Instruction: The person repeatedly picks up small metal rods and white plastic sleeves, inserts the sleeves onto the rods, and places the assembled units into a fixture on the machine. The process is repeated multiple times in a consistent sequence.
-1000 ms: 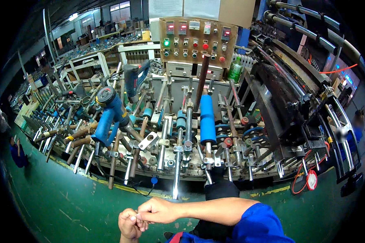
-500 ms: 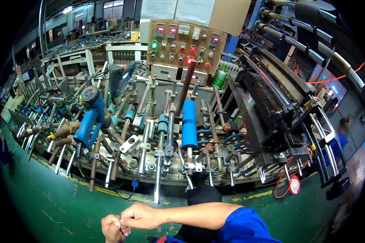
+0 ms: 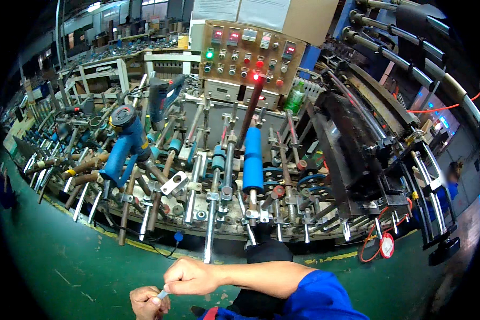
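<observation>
Low in the picture, in front of my body, my two hands meet over the green floor. A small pale grey strip (image 3: 162, 294) shows between them; its exact kind is too small to tell. My left hand (image 3: 147, 303) pinches its lower end with thumb and curled fingers. Closed over the other end, my right hand (image 3: 189, 276) reaches in from the right on a bare forearm below a blue sleeve. Beyond the hands, a blue roller (image 3: 252, 162) sits on a metal shaft of the machine, apart from both hands.
A blue cordless power tool (image 3: 121, 152) leans among many shafts on the left. Metal rods (image 3: 209, 237) jut from the machine's front edge. A control panel (image 3: 250, 56) with lit displays stands behind, with a green bottle (image 3: 294, 97) beside it. Black machinery (image 3: 354, 154) fills the right.
My hands have drawn slightly apart, and the pale strip now shows between their fingers. The view has shifted a little, so the machine appears slightly further right and higher.
</observation>
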